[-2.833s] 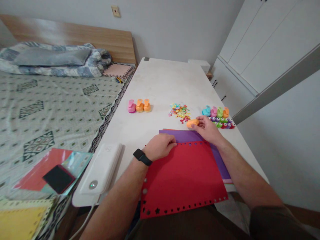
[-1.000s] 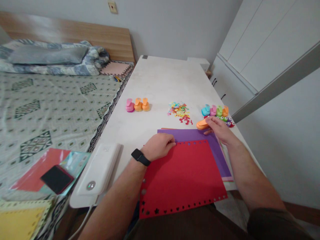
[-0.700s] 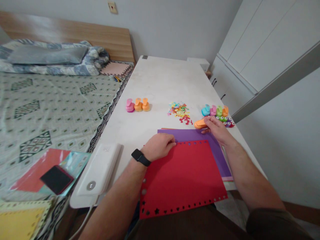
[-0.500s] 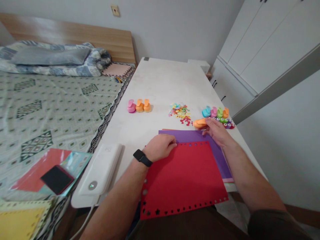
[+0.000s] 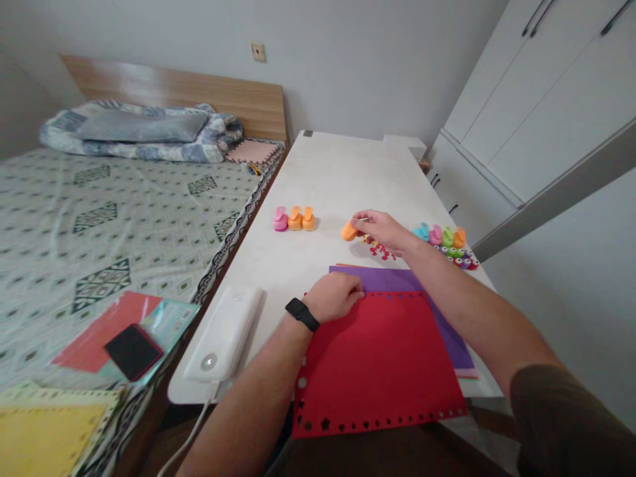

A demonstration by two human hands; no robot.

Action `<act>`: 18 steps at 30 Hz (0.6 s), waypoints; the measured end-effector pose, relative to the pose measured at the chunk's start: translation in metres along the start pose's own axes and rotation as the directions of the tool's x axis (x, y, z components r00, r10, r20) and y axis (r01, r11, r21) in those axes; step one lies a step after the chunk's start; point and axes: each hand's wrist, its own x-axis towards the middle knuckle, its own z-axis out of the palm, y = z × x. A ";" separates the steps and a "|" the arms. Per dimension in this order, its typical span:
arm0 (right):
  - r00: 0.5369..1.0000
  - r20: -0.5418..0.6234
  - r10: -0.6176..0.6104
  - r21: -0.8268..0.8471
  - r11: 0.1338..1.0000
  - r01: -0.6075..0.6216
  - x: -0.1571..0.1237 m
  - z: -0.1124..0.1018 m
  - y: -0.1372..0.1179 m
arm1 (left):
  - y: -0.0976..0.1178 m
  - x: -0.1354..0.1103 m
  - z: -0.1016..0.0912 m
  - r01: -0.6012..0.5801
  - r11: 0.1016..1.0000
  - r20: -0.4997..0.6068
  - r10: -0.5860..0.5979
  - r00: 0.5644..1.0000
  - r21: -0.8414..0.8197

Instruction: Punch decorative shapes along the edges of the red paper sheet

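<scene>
A sheet of red paper [image 5: 377, 361] with small shapes punched along its edges lies over purple paper [image 5: 454, 341] and overhangs the table's front edge. My left hand [image 5: 340, 297], a black watch on its wrist, is closed at the red sheet's upper left corner; its fingertips are partly hidden. Above the table my right hand [image 5: 381, 228] grips an orange craft punch [image 5: 349, 230], tilted in the fingers. Just under that hand lie red and yellow paper cutouts [image 5: 381, 251], partly covered by it. To the left stand a pink punch [image 5: 280, 220] and two orange punches [image 5: 301, 220].
At the table's right edge stand several colourful punches [image 5: 441, 235] with small round-topped pieces [image 5: 460, 258] before them. A white device with a cable [image 5: 226, 334] lies at the front left. On the bed are a dark phone [image 5: 133, 352] and punched yellow paper [image 5: 50, 430].
My right hand has carried the orange punch left, from beside the right-hand row of punches to above the cutouts. My left hand stays at the red paper's corner. The view has shifted slightly.
</scene>
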 end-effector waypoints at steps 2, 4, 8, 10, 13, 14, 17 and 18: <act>0.999 0.044 0.030 -0.049 0.998 -0.028 0.027 0.015 -0.002 | 0.000 0.000 0.000 0.007 1.000 0.001 -0.007 1.000 0.001; 0.995 0.058 0.079 -0.109 0.991 -0.073 0.050 0.028 -0.001 | 0.000 0.000 0.000 0.008 1.000 0.000 -0.008 1.000 0.005; 0.990 0.044 0.131 -0.173 0.977 -0.122 0.083 0.049 0.002 | 0.000 -0.001 0.000 0.004 1.000 -0.008 -0.004 1.000 0.012; 0.990 0.048 0.134 -0.185 0.975 -0.123 0.094 0.057 0.002 | -0.001 -0.001 -0.001 0.006 1.000 -0.009 -0.006 1.000 0.021; 0.990 0.042 0.134 -0.205 0.971 -0.123 0.108 0.067 0.003 | -0.001 -0.002 -0.001 0.009 1.000 -0.007 -0.008 1.000 0.027; 0.990 0.034 0.134 -0.212 0.969 -0.124 0.112 0.069 0.003 | -0.001 -0.002 -0.001 0.009 1.000 -0.008 -0.009 1.000 0.028; 0.991 -0.007 0.136 -0.229 0.964 -0.134 0.123 0.075 0.006 | -0.002 -0.002 -0.001 0.012 0.999 -0.006 -0.012 1.000 0.040; 0.990 -0.022 0.136 -0.234 0.963 -0.137 0.125 0.076 0.008 | -0.002 -0.002 0.000 0.015 0.999 -0.004 -0.015 1.000 0.046</act>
